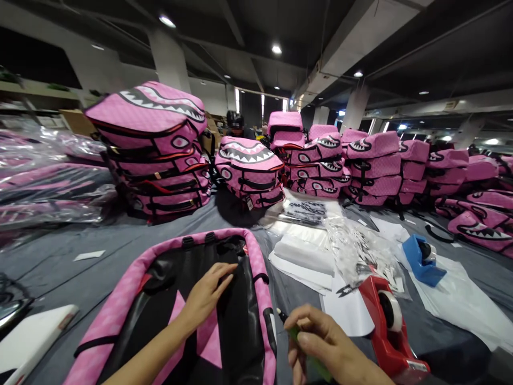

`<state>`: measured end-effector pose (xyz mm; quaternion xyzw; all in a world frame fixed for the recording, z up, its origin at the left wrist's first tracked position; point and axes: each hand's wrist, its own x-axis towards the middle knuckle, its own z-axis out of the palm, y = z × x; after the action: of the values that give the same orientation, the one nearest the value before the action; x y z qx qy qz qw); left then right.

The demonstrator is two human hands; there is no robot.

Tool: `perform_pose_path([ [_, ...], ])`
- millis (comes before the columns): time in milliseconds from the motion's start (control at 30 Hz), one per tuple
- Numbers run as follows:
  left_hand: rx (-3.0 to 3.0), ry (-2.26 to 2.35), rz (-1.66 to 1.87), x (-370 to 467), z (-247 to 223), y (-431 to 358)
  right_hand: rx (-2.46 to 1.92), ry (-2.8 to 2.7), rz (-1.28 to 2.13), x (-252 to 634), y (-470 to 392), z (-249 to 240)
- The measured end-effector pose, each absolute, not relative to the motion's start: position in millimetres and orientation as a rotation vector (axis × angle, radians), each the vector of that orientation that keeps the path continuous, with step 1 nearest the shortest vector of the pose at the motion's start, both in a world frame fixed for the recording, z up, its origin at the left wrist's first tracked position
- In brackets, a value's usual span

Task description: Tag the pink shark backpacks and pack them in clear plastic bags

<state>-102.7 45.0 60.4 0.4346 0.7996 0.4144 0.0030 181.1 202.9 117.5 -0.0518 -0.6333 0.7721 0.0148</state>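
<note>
A pink bag (136, 278) with a black inner side and pink trim lies on the table in front of me. My left hand (208, 294) rests on its black part near the upper right, fingers stretched out and holding nothing visible. To the right of the bag, my right hand (316, 342) is closed around a slim green pen-like tool (294, 334) with a black neck and a pale tip. The tip points up and left toward the bag's right edge, apart from it. The tool's lower end is partly hidden by my fingers.
Stacked pink shark-mouth bags (160, 144) line the back. Plastic-wrapped bags (52, 182) lie left, above a white box-like object (36, 342). At right are a red tape dispenser (385, 326), a blue tape dispenser (422, 259), small snips (345, 290) and white sheets (304, 259).
</note>
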Motion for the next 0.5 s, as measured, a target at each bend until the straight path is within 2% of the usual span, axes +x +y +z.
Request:
perform_pose_path([
  [100,1.449,2.420,1.313,-115.1,48.9,68.7,-0.118,-1.522,2.709,142.5,199.6,132.0],
  [267,1.407,2.393,1.413,-112.5,30.4,69.6,-0.171,-1.286,2.636,92.5,191.2,119.9],
  [367,1.342,2.411,1.460,-108.9,26.5,67.2,-0.183,-1.509,2.446,53.7,189.2,99.5],
  [500,1.302,2.425,1.489,-106.2,26.7,67.2,-0.348,-1.778,1.793,1.0,197.4,69.6],
])
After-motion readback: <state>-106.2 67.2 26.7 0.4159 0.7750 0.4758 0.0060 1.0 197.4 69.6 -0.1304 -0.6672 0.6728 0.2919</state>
